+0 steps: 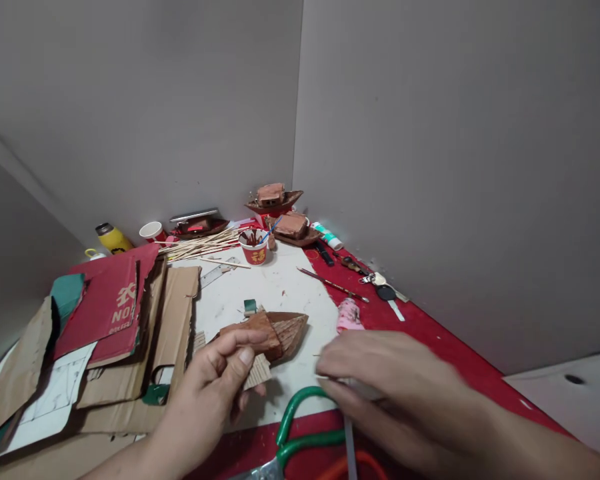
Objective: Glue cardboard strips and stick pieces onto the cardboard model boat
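Observation:
My left hand (207, 383) pinches a small piece of corrugated cardboard (257, 372) between thumb and fingers. Just behind it, a brown model boat (291, 331) with a cabin lies on the white sheet (290, 283), partly covered by my fingers. To the right, my right hand (380, 380) is closed and smeared by motion; a thin pale edge shows at its fingertips, too blurred to name. Below that hand are green-handled scissors (310, 441), and a narrow grey strip (350, 448) runs down beside them.
Stacked cardboard (175, 313) fills the left side. Farther back are thin wooden sticks (205, 243), a paper cup (254, 252) of brown paint with a brush, and another model boat (275, 195). A pencil (335, 285) and keys (386, 292) lie right, near grey walls.

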`<act>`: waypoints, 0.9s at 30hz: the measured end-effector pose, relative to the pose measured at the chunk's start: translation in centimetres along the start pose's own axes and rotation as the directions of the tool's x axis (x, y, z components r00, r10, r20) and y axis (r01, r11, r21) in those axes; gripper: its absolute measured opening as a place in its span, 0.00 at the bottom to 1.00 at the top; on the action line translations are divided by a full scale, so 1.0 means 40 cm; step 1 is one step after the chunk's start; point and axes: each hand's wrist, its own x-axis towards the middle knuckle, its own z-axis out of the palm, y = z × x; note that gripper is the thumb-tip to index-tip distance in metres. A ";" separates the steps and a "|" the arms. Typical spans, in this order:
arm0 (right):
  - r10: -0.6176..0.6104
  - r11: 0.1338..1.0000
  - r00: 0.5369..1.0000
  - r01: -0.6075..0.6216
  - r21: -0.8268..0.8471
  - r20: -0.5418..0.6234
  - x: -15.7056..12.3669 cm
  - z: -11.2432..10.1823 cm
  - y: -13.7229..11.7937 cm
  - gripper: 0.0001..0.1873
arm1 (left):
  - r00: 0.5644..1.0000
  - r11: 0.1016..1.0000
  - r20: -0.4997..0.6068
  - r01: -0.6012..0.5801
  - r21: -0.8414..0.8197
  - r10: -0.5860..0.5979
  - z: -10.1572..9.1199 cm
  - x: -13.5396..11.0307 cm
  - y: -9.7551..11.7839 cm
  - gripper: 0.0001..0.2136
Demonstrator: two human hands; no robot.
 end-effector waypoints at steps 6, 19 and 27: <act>-0.101 0.993 0.993 0.098 0.068 0.056 0.056 0.068 0.011 0.08 | 0.999 0.998 0.054 0.012 -0.065 -0.008 0.023 0.005 -0.001 0.20; -0.057 0.998 0.998 0.057 0.033 -0.004 0.047 0.083 0.037 0.10 | 0.962 0.974 0.267 0.114 -0.197 -0.058 0.023 -0.002 -0.027 0.24; -0.247 0.969 0.958 0.243 0.041 0.148 0.053 0.069 -0.001 0.06 | 0.990 0.975 0.142 0.016 -0.221 0.016 0.019 -0.015 -0.048 0.23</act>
